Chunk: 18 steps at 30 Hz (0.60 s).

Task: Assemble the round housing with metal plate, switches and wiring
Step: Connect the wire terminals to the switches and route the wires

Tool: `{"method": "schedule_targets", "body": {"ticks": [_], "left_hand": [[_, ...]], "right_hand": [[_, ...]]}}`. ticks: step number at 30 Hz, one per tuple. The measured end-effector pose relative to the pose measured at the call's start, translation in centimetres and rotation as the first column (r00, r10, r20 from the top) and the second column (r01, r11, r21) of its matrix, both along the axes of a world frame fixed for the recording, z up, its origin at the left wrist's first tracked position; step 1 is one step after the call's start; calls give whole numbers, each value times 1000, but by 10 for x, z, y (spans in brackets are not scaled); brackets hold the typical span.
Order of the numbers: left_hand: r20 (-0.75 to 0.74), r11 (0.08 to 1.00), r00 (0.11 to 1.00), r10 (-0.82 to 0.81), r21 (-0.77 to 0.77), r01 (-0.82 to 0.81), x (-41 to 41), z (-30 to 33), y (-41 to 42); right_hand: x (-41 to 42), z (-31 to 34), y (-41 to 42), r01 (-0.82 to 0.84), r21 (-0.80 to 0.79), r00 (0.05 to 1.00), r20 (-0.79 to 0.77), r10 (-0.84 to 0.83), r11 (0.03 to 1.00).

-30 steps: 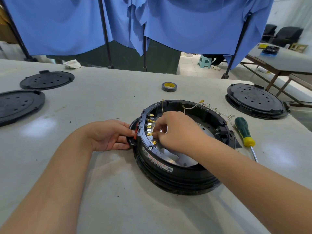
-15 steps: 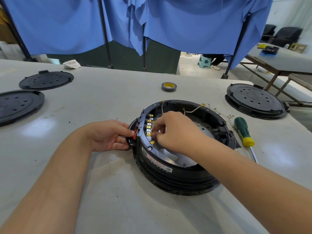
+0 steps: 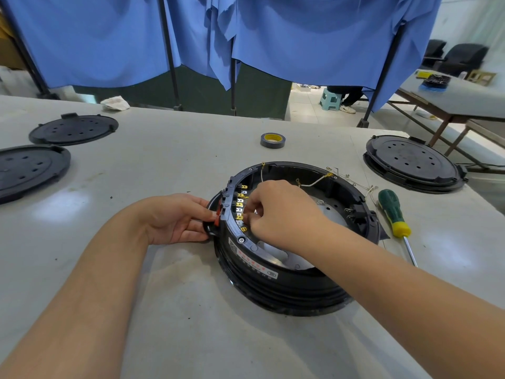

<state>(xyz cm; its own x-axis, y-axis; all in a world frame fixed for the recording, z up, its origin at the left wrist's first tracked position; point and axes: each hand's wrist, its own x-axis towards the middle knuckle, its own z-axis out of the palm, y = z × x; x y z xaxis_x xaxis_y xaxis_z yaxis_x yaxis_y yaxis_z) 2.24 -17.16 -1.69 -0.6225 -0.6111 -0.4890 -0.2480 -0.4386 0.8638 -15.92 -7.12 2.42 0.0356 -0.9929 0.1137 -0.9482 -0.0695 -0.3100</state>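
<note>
Two bare hands at work on one round housing (image 3: 284, 272); right hand (image 3: 284, 212) reaches inside the ring, fingers curled and pinching at a row of brass-coloured switch terminals (image 3: 240, 205) set on the inner left wall, though what exactly the fingertips hold is hidden; left hand (image 3: 177, 218) outside the ring, fingers curled round the black handle-like lug (image 3: 211, 228) on the left wall, fingertips at a small red tab (image 3: 218, 216). Housing: black plastic, ribbed outer wall, printed label on the near side, standing near the middle of the grey counter (image 3: 164, 310); within it, a dull silver metal plate (image 3: 328, 212), round and perforated, partly hidden by the right forearm; thin pale wires (image 3: 317, 181) with yellow-sleeved ends arch across the far half and trail over the far right rim. Screwdriver (image 3: 393, 214), green ribbed grip with yellow collar, steel shaft, lying just right of the housing. Tape roll (image 3: 272, 140), dark with yellow core, flat on the counter beyond. Black round lids: two at far left (image 3: 73, 129) (image 3: 27, 168), one stacked set at far right (image 3: 412, 162), all perforated. Crumpled white rag (image 3: 114, 103) at the far edge; blue cloth curtain (image 3: 300, 36) behind.
</note>
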Motion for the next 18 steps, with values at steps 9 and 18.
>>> {"method": "schedule_targets", "body": {"ticks": [9,18], "left_hand": [[4,1000,1000,13,-1,-13,-1,-1,-1],[2,1000,1000,7,-2,-7,0,-2,-2]], "right_hand": [[7,4,4,-54,-40,981,-189,45,998],[12,10,5,-167,-9,917,-370,152,986]]}}
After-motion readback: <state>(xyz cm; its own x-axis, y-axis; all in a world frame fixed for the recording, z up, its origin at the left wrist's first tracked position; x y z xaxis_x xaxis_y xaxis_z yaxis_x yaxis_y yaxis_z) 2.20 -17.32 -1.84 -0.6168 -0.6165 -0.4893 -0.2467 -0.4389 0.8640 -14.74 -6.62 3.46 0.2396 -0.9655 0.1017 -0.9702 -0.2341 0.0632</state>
